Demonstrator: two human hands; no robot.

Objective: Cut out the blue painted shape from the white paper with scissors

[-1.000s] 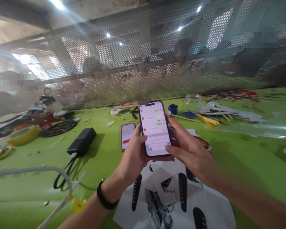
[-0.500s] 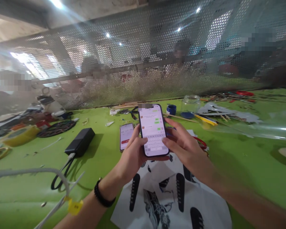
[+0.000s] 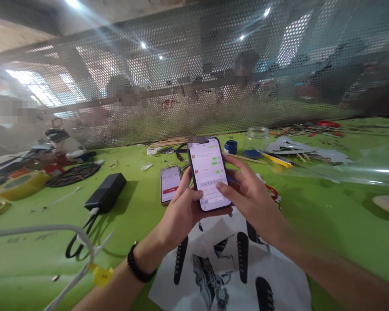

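Note:
Both of my hands hold a smartphone (image 3: 208,170) upright above the green table (image 3: 327,224). Its lit screen shows a chat and a keyboard. My left hand (image 3: 181,211), with a black bead bracelet on the wrist, is wrapped round the phone's left edge, thumb on the keyboard. On the other side my right hand (image 3: 249,198) cups the right edge, and its thumb also rests on the keys. A second phone (image 3: 170,184) lies flat on the table just left of my hands, showing a timer and a red button.
A white sheet printed with black shoe parts (image 3: 233,276) lies under my hands. A black power bank (image 3: 106,198) with a cable sits to the left, tape rolls (image 3: 21,185) further left. A glass jar (image 3: 256,139), a blue cap and sticks lie behind. People sit beyond a perforated screen (image 3: 194,86).
The view has drifted slightly. My right thumb has moved left and up across the keyboard; both hands still hold the phone.

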